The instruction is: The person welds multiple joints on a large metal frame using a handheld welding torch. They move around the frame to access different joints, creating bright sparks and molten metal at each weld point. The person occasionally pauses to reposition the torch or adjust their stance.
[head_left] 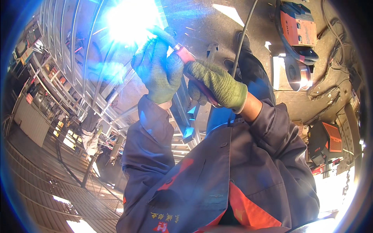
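My right hand point(217, 83), in a green knit glove, is wrapped round the red handle of a welding torch point(184, 54). The torch slants up and left toward a blinding blue-white welding arc point(132, 19). My left hand point(161, 72), in a matching glove, is closed about the torch's neck just below the arc, with its fingertips partly lost in glare. Sparks fly from the arc. Whatever metal lies under the brightest light cannot be made out. A metal square tube point(180, 106) runs down beside my left wrist.
Long metal bars point(74, 46) curve along the left. Upper right stands an orange wire feeder point(297, 29) with a wire spool point(298, 73). A black-and-orange machine point(326, 141) sits lower right. Cables point(342, 58) cross the floor. Another person point(91, 136) stands far left.
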